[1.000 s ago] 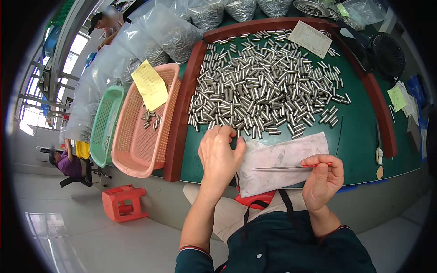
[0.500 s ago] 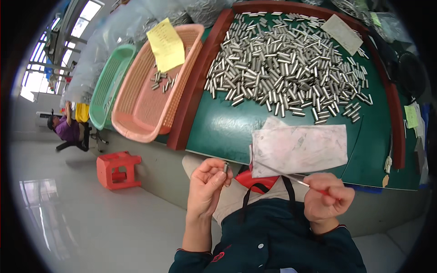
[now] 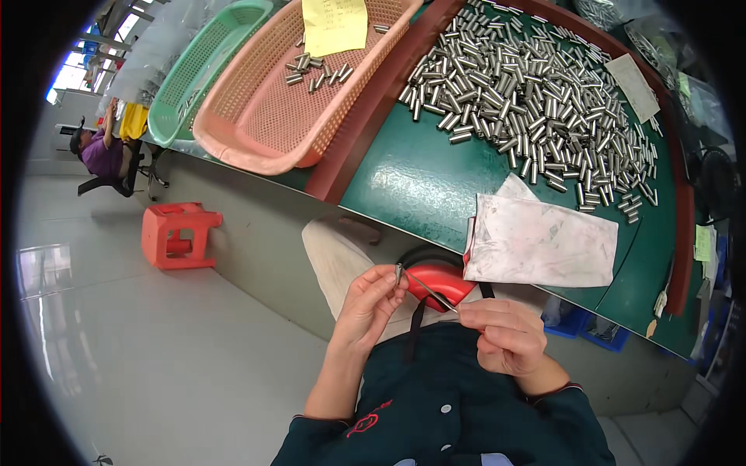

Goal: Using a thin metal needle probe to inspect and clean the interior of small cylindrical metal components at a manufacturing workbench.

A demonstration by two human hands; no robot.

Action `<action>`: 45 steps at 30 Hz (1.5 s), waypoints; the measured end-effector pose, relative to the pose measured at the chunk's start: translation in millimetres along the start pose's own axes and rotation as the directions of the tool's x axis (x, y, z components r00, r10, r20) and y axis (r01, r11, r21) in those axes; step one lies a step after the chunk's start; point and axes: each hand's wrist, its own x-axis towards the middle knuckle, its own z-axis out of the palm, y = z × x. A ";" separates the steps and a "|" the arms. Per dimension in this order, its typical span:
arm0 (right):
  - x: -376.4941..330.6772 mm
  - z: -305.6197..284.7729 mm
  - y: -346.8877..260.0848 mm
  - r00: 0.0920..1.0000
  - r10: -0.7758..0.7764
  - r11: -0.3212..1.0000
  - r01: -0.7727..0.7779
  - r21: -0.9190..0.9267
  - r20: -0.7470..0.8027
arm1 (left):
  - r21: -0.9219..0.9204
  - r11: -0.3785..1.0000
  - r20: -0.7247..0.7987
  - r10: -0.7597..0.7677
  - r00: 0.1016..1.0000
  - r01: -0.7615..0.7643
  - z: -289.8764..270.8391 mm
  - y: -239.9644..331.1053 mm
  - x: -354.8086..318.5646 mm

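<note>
Between the thumb and fingers of my left hand is a small shiny metal cylinder, held upright. My right hand is closed round a slim tapering metal tool, perhaps a needle file; its handle is hidden in the fingers. The tool's tip points left and reaches the cylinder's upper end; I cannot tell whether it goes inside. Both hands are over my lap, just off the table's front edge. A heap of similar metal cylinders covers much of the green table.
A stained white cloth lies at the table's front edge. Left of the red-brown wooden rail, a pink basket holds several cylinders and a yellow paper. Beyond are a green basket, a red stool and a seated person.
The tool has moved left, from over the cloth to the cylinder in my left hand, bringing my hands closer together. The view has shifted, so the table appears higher and turned.
</note>
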 end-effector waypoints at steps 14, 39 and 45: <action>0.5 5.5 3.9 0.999 0.017 0.999 -0.018 -0.028 -0.034 | -0.002 1.000 0.072 -0.014 0.997 0.015 -3.1 -1.2 3.6; -4.9 -0.2 0.3 0.998 0.009 1.000 -0.010 -0.012 -0.066 | -0.071 0.996 0.117 -0.050 0.992 0.058 -2.9 -5.6 7.3; -0.4 -1.2 -1.4 0.997 -0.056 0.996 0.059 -0.063 0.048 | 0.225 0.947 -0.049 0.244 0.969 -0.227 1.8 -5.7 5.2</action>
